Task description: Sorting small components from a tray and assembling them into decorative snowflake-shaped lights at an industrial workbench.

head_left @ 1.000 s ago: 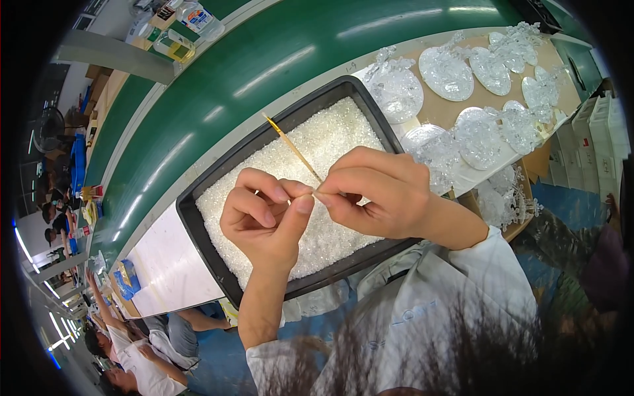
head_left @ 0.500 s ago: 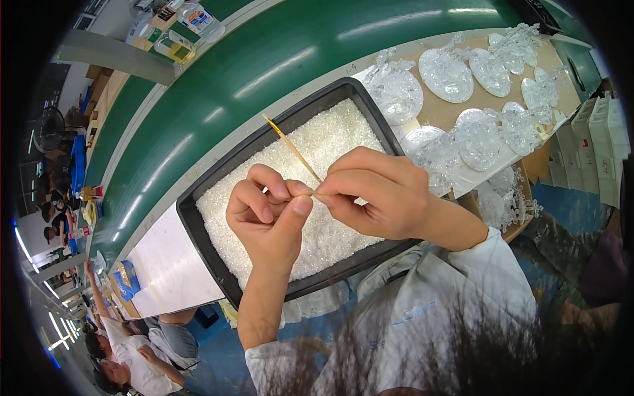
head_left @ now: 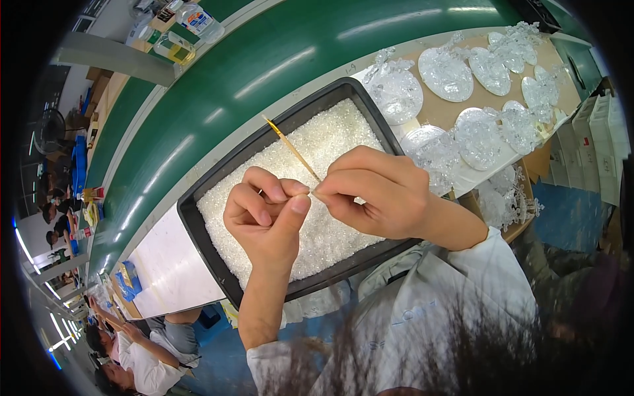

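Observation:
Over a black tray [head_left: 198, 247] full of clear, glassy granules [head_left: 228, 191], my two hands meet fingertip to fingertip. My right hand [head_left: 380, 191] is closed around the lower end of a slim paintbrush [head_left: 294, 150], whose gold-coloured ferrule and pale tip point up and to the left. Thumb and forefinger of my left hand [head_left: 267, 218] are pinched together against the right fingertips. Whatever lies in that pinch is too small to make out.
Clear, sparkling ornaments on round bases [head_left: 446, 74] stand on a brown board [head_left: 432, 115] at the right. A green surface [head_left: 264, 66] runs behind the tray. Bottles [head_left: 198, 23] stand at the far left, and a person in a white shirt [head_left: 155, 363] sits lower left.
My hands and the brush have barely moved; the left hand has shifted very slightly left. At the lower left, the other person's arms have changed position.

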A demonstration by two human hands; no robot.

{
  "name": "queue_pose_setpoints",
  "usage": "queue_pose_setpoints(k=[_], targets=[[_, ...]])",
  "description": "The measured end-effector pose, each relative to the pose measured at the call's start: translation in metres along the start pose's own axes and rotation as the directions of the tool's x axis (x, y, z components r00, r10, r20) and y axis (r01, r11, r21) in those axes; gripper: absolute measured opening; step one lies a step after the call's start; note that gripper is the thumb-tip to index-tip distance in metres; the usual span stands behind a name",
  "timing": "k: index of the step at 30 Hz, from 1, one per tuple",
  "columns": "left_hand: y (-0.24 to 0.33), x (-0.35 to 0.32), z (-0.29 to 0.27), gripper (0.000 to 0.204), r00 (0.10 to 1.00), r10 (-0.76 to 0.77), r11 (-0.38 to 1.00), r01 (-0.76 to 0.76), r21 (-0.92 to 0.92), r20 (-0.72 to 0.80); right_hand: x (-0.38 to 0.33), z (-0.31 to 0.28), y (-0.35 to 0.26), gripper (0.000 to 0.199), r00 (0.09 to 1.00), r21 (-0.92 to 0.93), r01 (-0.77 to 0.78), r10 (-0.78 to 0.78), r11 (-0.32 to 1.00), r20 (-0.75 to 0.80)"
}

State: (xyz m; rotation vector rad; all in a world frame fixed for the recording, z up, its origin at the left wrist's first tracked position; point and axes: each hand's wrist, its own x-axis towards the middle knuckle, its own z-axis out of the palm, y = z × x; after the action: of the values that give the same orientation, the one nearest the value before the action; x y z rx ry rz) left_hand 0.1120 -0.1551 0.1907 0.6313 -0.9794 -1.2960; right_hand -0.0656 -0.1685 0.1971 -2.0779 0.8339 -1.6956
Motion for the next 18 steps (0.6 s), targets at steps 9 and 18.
queue_pose_setpoints(k=[9, 18], targets=[[0.0041, 0.0004, 0.0012, 0.044, 0.999, 0.043, 0.994, -0.044, 0.099, 0.005, 0.0017, 0.0003, -0.0002, 0.017, 0.999, -0.007, 0.034, -0.034, 0.999, 0.027], [0.0041, 0.0017, 0.0018, 0.04, 0.997, 0.067, 0.989, -0.071, 0.131, 0.032, 0.0013, 0.0007, 0.0003, 0.017, 0.999, -0.007, 0.044, -0.044, 0.999, 0.018]])
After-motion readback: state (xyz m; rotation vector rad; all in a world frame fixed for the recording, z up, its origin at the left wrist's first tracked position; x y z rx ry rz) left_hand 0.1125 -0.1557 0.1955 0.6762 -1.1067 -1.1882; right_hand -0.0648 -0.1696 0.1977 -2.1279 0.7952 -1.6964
